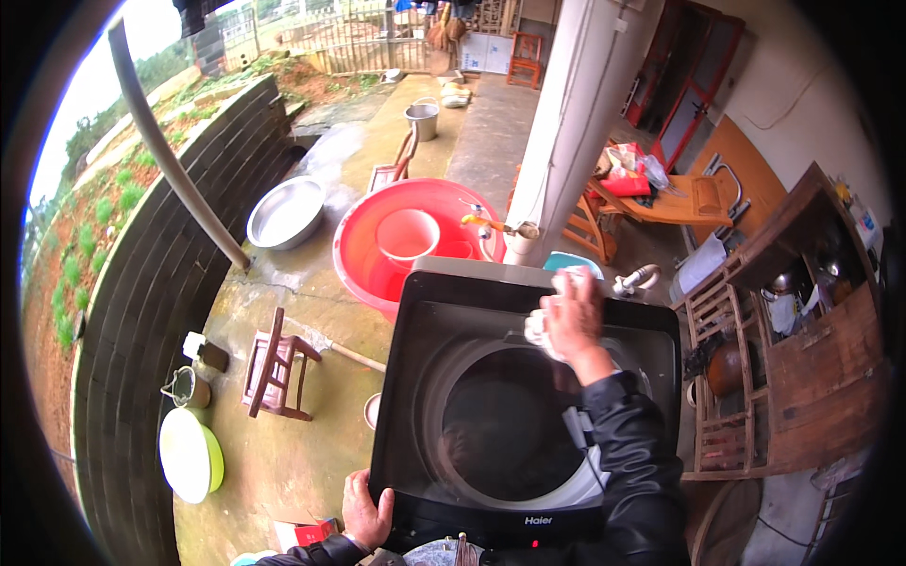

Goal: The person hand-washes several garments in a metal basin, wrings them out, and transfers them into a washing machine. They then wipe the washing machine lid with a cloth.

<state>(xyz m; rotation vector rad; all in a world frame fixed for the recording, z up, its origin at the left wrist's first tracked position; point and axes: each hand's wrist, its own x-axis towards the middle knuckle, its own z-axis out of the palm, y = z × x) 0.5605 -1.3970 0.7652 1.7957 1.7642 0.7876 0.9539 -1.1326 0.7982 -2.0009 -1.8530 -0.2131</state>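
Before me stands a Haier top-loading washing machine (439, 325) with a black frame and a dark see-through lid (509, 424), which is down. My right hand (577, 322) presses a crumpled white cloth (538, 331) against the lid's far part, right of its middle. Part of the cloth sticks out past my fingertips, and the rest is hidden under the palm. My left hand (368, 511) rests on the machine's near left corner, fingers apart, with nothing in it. A small red light glows on the front panel.
Behind the machine sits a large red tub (361, 212) holding smaller red basins, beneath a tap (488, 223) on a white pillar (566, 127). To the left are a wooden chair (272, 368), a metal basin (287, 212) and a yellow-green basin (191, 453). A wooden cabinet (814, 382) stands right.
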